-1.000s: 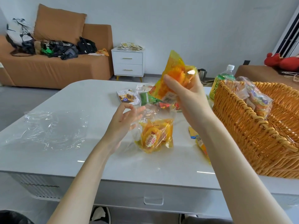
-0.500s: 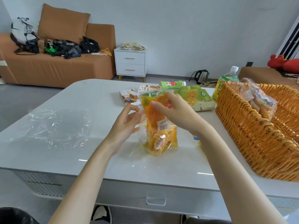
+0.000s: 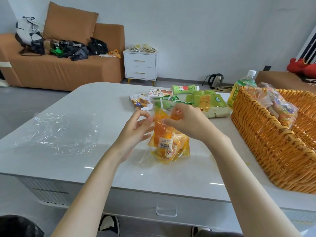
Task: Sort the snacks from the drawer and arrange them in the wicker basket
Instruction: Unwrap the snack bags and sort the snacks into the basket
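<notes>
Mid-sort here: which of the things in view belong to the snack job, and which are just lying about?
Job: left hand and right hand, orange packet, clear bag, basket, bagged snacks in it, green pouch, brown box, white box, green bottle.

Lying about: plastic sheet, kettle, sofa, nightstand, red toy.

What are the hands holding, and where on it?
The right hand pinches the orange snack packet by its top edge; the left hand seems to hold the clear bag by its mouth.

Both hands (image 3: 186, 122) pinch the orange snack bag (image 3: 168, 144).
</notes>
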The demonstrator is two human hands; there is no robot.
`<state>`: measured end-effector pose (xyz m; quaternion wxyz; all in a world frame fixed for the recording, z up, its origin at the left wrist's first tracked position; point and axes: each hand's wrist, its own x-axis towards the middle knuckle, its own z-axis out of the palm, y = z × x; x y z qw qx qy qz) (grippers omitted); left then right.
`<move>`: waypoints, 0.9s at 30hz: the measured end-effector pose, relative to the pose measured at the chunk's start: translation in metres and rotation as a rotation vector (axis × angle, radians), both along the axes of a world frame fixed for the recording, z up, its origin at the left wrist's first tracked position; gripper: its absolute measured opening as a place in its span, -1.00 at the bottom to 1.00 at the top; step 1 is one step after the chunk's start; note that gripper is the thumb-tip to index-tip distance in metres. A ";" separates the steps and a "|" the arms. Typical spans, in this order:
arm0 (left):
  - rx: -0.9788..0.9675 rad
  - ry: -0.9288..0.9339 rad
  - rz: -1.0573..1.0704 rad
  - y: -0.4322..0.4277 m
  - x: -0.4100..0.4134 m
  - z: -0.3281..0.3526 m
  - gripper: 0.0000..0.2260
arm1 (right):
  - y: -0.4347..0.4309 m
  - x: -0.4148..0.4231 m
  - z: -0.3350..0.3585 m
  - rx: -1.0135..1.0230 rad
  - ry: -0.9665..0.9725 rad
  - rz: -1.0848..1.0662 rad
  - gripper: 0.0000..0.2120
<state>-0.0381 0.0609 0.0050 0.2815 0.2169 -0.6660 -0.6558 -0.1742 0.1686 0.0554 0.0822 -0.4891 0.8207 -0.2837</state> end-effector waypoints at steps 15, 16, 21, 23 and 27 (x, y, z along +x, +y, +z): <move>-0.076 0.003 0.009 0.000 0.009 0.000 -0.89 | 0.004 -0.002 0.005 -0.115 0.487 -0.175 -0.68; -0.084 0.010 0.006 -0.001 0.009 0.001 -0.88 | 0.004 -0.001 0.003 -0.116 0.488 -0.175 -0.67; -0.148 -0.011 -0.047 0.005 0.006 -0.002 -0.80 | -0.002 0.025 -0.009 0.172 0.562 0.057 -0.62; -0.131 -0.015 -0.037 0.002 0.006 -0.006 -0.83 | 0.000 0.027 -0.003 0.270 0.521 0.102 -0.62; -0.137 -0.038 -0.018 -0.001 0.006 -0.006 -0.86 | 0.007 0.025 0.005 0.372 0.473 0.157 -0.68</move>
